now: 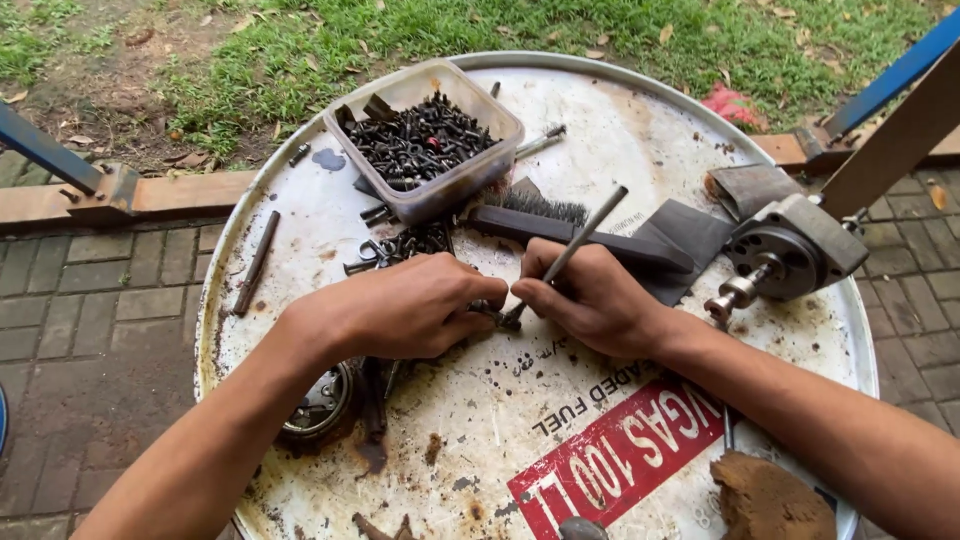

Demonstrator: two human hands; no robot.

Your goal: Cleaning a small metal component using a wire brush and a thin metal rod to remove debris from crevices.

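A: What was in the hands?

B: The right hand (596,298) was closed round a thin grey metal rod (570,252), held like a pen, its shaft slanting up and away to the right and its lower tip pressed down near the middle of the drum top (640,130). The left hand (410,305) was curled, thumb and fingers pinched on a small dark metal piece (490,312), right where the rod's tip met it. The piece was mostly hidden by the fingers, so I could not tell its kind.

A: And just around them?

B: Just beyond the hands lay a long dark wire brush (560,226), its bristles pointing away. A loose heap of dark bolts (405,245) sat just beyond the left hand. Further off, a clear plastic tub (425,140) stood on the far left part of the drum, full of black screws and bolts.

A: The right side?

B: A grey metal pump-like part (790,250) with a short shaft rested at the right edge, with dark folded abrasive sheets (690,240) between it and the brush. A brown lump (765,495) lay near the right forearm.

A: Left side?

B: A rusty rod (256,262) lay at the left edge, and a round metal fitting (320,400) sat under the left forearm. A red label (620,455) was on the near part of the white, rust-spotted drum top. Grass (500,25) was beyond it, brick paving (90,330) to the left.
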